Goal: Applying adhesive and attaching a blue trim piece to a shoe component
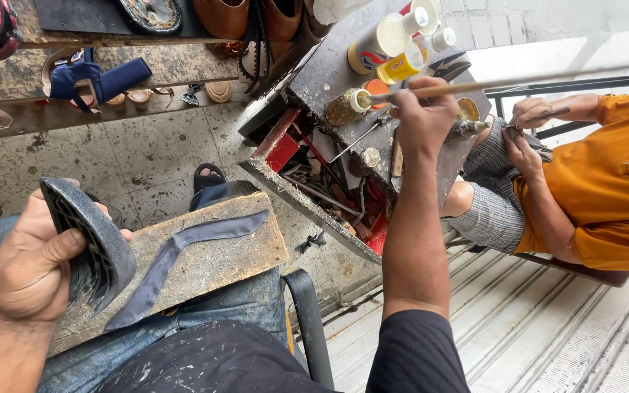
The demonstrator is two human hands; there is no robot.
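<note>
Wooden board (205, 262) lies across person's lap, near centre; rubber strip (176, 258) lies on it, running near-left to far-right. Left hand (27, 273) at near left holds shoe sole (92, 247) upright, just left of strip, over board's left end. Toolbox (314, 196) stands on floor beyond board, centre-right. Glue pot (345, 107) & bottles (394, 44) sit on its far top. Right hand (424, 116) holds stick (475, 87) over toolbox, tip at pot. Another person's hands (525, 135) further right. Shelf w/ shoes (111, 80) far left.
</note>
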